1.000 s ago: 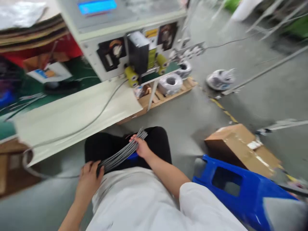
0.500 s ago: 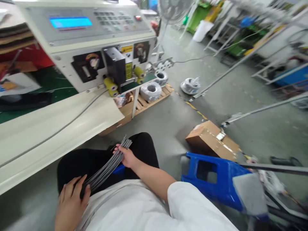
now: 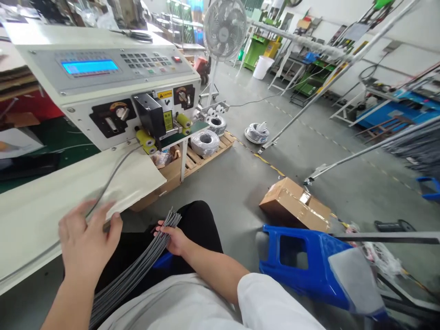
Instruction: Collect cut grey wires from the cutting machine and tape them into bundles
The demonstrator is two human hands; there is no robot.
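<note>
A bundle of grey cables (image 3: 137, 263) lies across my lap, and my right hand (image 3: 174, 239) is wrapped round it near its far end. My left hand (image 3: 87, 236) hovers at the edge of the cream chute (image 3: 44, 206), fingers spread and slightly blurred, apart from the bundle. Beneath those fingers runs a single grey cable (image 3: 118, 168); whether they touch it I cannot tell. That cable comes out between the yellow rollers (image 3: 145, 140) of the wire-cutting machine (image 3: 99, 110), whose blue display is lit. The bundle's near end passes behind my left forearm.
A blue plastic stool (image 3: 309, 270) and a cardboard box (image 3: 295, 204) stand on the floor to my right. Coils of wire (image 3: 205, 143) sit on a wooden pallet (image 3: 225, 143) below the machine. Farther back are a standing fan (image 3: 225, 30) and slanting metal poles (image 3: 330, 91).
My left hand has left the near end of the bundle and moved up and forward over the chute. My right hand keeps its hold on the cables. The view has tilted up somewhat.
</note>
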